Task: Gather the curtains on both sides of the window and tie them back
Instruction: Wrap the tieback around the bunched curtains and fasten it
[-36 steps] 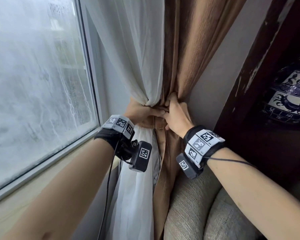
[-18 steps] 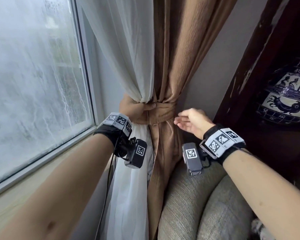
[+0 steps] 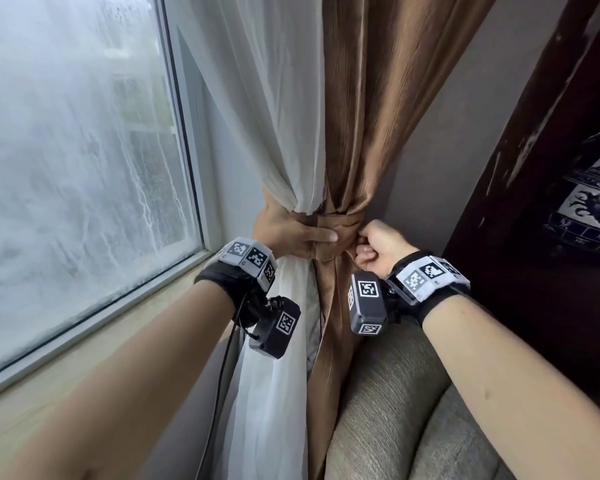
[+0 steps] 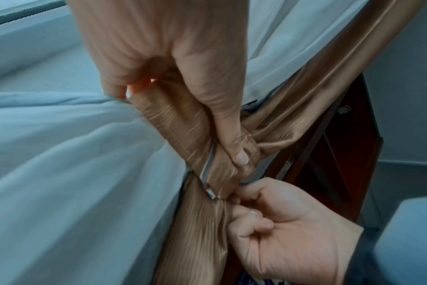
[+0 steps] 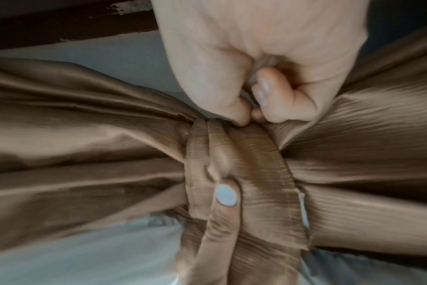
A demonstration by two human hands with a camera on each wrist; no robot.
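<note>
A white sheer curtain [image 3: 267, 98] and a brown curtain [image 3: 378, 98] are bunched together right of the window. A brown tieback band [image 3: 340, 225] wraps the bunch. My left hand [image 3: 288, 233] grips the bunch from the left, its thumb [image 4: 232, 135] lying across the band [image 4: 183, 125]. At the band's right edge is my right hand [image 3: 378, 242], fingers curled. In the right wrist view its thumb and forefinger [image 5: 249, 113] pinch at the edge of the band [image 5: 256, 164]. A grey strip runs from the band into that hand [image 4: 280, 231]; the end is hidden.
The misted window [image 3: 66, 168] and its sill [image 3: 118, 341] lie to the left. A grey upholstered seat [image 3: 395, 410] stands below my right arm. A dark wooden cabinet [image 3: 534, 202] with a blue-and-white vase [image 3: 593, 202] is close on the right.
Half a second ago my right hand hung open away from the curtain; it is back at the band's right edge with fingers curled. My left hand has kept its grip.
</note>
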